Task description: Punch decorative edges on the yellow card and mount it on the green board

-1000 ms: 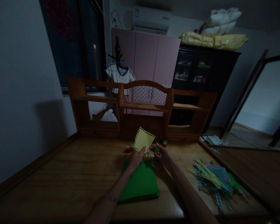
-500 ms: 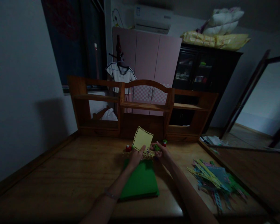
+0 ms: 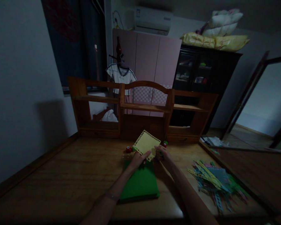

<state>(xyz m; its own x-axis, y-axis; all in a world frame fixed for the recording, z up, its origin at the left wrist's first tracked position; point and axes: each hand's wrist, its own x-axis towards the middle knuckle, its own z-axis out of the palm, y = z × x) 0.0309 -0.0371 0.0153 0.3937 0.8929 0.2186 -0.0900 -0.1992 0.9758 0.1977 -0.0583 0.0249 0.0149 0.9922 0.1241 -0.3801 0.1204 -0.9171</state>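
My left hand grips a square yellow sheet by its near edge, thumb on top. A row of small dark holes runs along the sheet's borders. My right hand is closed at the sheet's right corner, its fingertips pinching the edge. A little dark green shows among the right fingers, too dim to make out clearly. Below the hands lies a stack of green sheets. Small yellow bits are scattered on the desk. Small red-and-green objects stand left and right of the sheet.
On the right of the wooden desk lies a pile of coloured perforated strips. A wooden shelf unit spans the desk's back edge. A raised rim borders the right side.
The yellow sheet has turned clockwise and shifted right. My right hand, which showed a small green object between its fingers, has closed in on the sheet's corner.
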